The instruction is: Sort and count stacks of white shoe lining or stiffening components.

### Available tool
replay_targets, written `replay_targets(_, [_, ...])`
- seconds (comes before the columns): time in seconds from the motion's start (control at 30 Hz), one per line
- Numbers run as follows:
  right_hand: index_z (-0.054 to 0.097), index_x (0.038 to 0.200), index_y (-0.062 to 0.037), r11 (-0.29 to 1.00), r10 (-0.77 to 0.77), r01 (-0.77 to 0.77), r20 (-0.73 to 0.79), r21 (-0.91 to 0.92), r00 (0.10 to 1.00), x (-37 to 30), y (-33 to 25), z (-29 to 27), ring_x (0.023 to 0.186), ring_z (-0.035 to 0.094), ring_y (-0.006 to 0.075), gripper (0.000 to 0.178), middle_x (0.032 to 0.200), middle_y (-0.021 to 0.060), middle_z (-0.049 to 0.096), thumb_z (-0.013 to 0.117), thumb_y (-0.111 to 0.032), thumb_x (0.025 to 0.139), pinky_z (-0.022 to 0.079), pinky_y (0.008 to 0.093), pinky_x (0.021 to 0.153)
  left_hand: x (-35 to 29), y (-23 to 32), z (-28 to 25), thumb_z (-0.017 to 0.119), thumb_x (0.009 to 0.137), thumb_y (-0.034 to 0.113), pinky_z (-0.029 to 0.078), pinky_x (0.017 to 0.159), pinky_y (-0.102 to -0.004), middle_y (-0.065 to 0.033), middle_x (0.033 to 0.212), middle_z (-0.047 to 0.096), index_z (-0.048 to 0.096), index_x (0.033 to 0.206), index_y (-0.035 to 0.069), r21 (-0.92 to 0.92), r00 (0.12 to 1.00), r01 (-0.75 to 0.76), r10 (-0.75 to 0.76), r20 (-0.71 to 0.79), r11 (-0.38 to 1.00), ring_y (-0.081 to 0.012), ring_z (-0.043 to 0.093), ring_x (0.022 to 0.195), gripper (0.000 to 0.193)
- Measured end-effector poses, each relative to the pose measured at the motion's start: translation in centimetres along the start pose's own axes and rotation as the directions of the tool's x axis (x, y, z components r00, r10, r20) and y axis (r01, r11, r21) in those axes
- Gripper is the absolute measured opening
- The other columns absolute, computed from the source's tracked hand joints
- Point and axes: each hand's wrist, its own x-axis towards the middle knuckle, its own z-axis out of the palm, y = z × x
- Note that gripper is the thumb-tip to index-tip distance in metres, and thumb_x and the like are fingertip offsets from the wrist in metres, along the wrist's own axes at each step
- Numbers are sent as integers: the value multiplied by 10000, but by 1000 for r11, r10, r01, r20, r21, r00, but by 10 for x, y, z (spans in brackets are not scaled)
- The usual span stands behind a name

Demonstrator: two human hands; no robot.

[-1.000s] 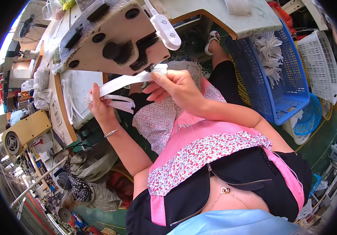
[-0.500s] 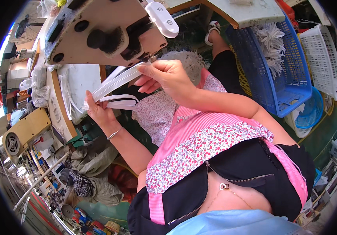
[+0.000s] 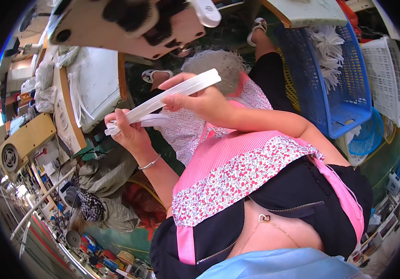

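A flat stack of long white zippers point(image 3: 176, 92) stretches between my hands in front of my apron, slanting up to the right. My left hand point(image 3: 134, 136) is closed round its lower left end, and a looped part of the strips hangs behind those fingers. My right hand point(image 3: 203, 105) grips the stack farther along, thumb on the near side and fingers behind. The right end of the stack sticks out past that hand. Above them is the pale sewing machine point(image 3: 130, 32), apart from the zippers.
On the left, more white strips point(image 3: 80, 100) hang over the edge of a white table point(image 3: 102, 76). To the right stand a blue basket point(image 3: 344, 114) with bundled white strips and a white basket point(image 3: 386, 74). A whitish heap of scraps point(image 3: 214, 65) lies beyond my lap.
The zippers have come away from the machine toward me and are now gathered into one flat stack. My right hand has shifted along them, and the loose loops have drawn in.
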Motion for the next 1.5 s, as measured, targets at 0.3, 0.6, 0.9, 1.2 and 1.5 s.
replay_targets(0.3, [575,1061,23,989,-115,126,-126,83,985,-9,-32,-33,849,709,199,159,977,160,696,608,-90,955,583,289,756,7,-12,-1,613,979,323,288,498,-183,8,707,455,429,882,121,-75,998,-63,63,1,995,-40,368,564,290])
replay_targets(0.6, [577,963,8,979,-198,187,-160,-81,967,6,-42,-42,742,715,179,121,861,135,710,654,-74,918,584,258,650,20,-15,9,633,968,318,446,567,-188,-15,778,542,474,941,100,166,978,-181,195,-69,969,-63,546,695,270])
replay_targets(0.9, [576,952,11,984,-178,175,-209,-31,962,11,-42,-25,742,716,176,127,862,149,712,658,-78,914,586,261,641,33,-11,5,634,964,311,452,565,-194,-21,794,561,493,952,84,158,975,-141,165,-148,977,-71,560,701,268])
replay_targets(1.2, [590,981,16,986,-164,167,-198,-4,966,16,-26,-16,739,709,171,133,876,142,710,653,-85,922,580,263,652,38,-4,2,653,951,316,396,544,-175,2,768,514,498,919,104,12,976,-88,89,-200,996,-45,488,651,264])
replay_targets(1.5, [600,1133,8,986,-45,46,-8,159,999,-6,-7,-11,781,676,125,295,918,99,694,705,-141,902,562,262,720,21,-9,-22,652,953,264,325,514,-203,18,743,479,487,862,110,126,993,-100,106,-44,987,-39,432,634,243])
